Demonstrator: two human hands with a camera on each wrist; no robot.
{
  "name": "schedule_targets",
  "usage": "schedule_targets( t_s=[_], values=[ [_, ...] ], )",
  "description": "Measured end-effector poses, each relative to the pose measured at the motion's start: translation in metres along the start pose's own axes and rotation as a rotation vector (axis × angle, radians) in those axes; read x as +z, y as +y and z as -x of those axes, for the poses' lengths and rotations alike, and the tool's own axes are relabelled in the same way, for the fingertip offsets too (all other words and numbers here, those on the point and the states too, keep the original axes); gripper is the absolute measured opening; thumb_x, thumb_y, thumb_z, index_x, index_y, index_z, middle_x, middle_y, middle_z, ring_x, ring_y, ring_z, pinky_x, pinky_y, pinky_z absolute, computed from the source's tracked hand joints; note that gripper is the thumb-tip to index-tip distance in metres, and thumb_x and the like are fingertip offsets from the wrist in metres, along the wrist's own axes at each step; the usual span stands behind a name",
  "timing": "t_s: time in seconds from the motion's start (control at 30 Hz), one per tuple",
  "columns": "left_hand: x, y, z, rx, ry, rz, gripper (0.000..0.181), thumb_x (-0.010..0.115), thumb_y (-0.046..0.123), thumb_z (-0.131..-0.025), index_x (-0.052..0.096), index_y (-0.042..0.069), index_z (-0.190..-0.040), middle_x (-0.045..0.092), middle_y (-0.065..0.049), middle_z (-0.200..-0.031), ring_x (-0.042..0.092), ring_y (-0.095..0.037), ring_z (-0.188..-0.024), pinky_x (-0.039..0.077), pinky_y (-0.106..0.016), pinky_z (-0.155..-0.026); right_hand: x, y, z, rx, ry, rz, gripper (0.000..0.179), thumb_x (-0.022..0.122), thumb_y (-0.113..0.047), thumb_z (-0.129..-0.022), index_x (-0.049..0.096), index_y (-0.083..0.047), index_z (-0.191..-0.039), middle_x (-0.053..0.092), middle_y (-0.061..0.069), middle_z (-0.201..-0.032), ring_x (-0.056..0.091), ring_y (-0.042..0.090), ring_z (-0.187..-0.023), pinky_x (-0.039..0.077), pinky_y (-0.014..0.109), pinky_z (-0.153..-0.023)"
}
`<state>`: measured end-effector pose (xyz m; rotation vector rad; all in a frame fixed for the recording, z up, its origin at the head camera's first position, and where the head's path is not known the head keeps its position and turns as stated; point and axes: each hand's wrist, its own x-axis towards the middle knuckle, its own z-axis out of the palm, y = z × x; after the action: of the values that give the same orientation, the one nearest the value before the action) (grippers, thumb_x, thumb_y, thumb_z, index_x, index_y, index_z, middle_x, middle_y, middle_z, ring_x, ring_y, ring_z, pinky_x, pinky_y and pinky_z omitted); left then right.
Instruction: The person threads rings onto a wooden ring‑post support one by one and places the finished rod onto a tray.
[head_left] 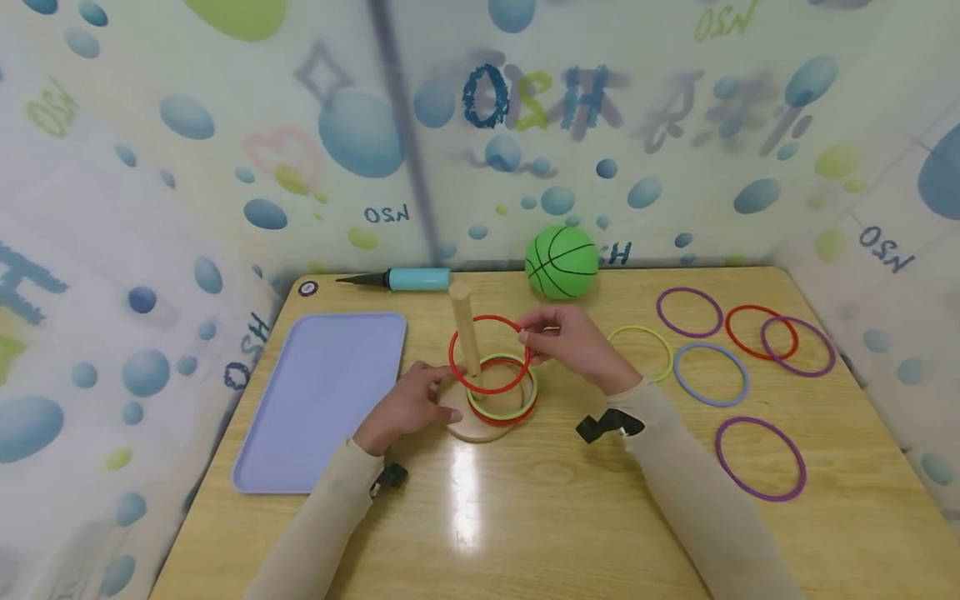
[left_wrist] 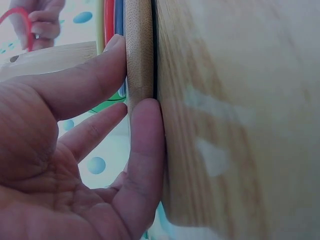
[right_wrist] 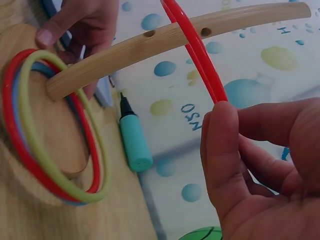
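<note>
A wooden post (head_left: 468,337) rises tilted in the head view from a round wooden base (head_left: 480,432). My left hand (head_left: 411,402) grips the base's near-left edge between thumb and fingers. My right hand (head_left: 568,337) pinches a red ring (right_wrist: 202,60) at its right side between thumb and fingertips. That ring is around the post, partway up and above the base. Lower down, a yellow-green ring (right_wrist: 23,100), another red ring (right_wrist: 7,100) and a blue ring (left_wrist: 119,30) lie stacked around the post's foot, shifted toward the right.
Right of the stand lie a yellow-green ring (head_left: 669,354), a blue ring (head_left: 712,403), a red ring (head_left: 742,308) and several purple rings (head_left: 802,467). A lilac tray (head_left: 322,400) is at left. Toward the wall are a turquoise pump (head_left: 420,279) and a green ball (head_left: 561,262).
</note>
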<state>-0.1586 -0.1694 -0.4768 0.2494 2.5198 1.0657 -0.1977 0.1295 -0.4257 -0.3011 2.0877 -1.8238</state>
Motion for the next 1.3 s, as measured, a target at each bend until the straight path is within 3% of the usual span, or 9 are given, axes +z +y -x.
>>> schedule_targets(
  t_s=[0.37,0.53,0.9,1.3],
  values=[
    [-0.001,0.001,0.002,0.002,0.001,0.02,0.077,0.091,0.014,-0.084,0.059,0.022,-0.153,0.048,-0.019,-0.124,0.054,-0.022,-0.085,0.046,-0.032,-0.07,-0.002,0.025,-0.001,0.047,-0.029,0.047,0.035,0.066,-0.005,-0.103,0.062,0.014,-0.132,0.066,0.023,-0.112,0.07,0.013,-0.08,0.064,0.035,-0.077],
    [-0.002,0.0,0.002,0.011,0.001,0.009,0.077,0.09,0.014,-0.084,0.058,0.022,-0.154,0.047,-0.017,-0.119,0.051,-0.021,-0.08,0.045,-0.031,-0.068,-0.004,0.035,-0.003,0.07,-0.03,0.076,0.032,0.066,-0.006,-0.103,0.063,0.012,-0.129,0.066,0.019,-0.107,0.07,0.015,-0.076,0.065,0.038,-0.077],
    [-0.002,0.0,0.003,0.017,-0.023,0.029,0.075,0.089,0.013,-0.086,0.058,0.021,-0.154,0.046,-0.016,-0.116,0.045,-0.02,-0.076,0.043,-0.03,-0.067,-0.001,0.052,-0.003,0.153,-0.024,0.105,0.026,0.064,-0.004,-0.101,0.067,0.002,-0.126,0.065,0.013,-0.102,0.069,0.017,-0.079,0.063,0.032,-0.073],
    [-0.002,0.002,0.003,0.036,-0.015,0.016,0.074,0.089,0.013,-0.085,0.059,0.018,-0.153,0.047,-0.017,-0.115,0.046,-0.021,-0.079,0.043,-0.031,-0.067,-0.002,0.064,-0.004,0.142,-0.034,0.126,0.027,0.065,-0.003,-0.099,0.066,0.007,-0.124,0.066,0.013,-0.099,0.069,0.017,-0.079,0.063,0.033,-0.074]
  ],
)
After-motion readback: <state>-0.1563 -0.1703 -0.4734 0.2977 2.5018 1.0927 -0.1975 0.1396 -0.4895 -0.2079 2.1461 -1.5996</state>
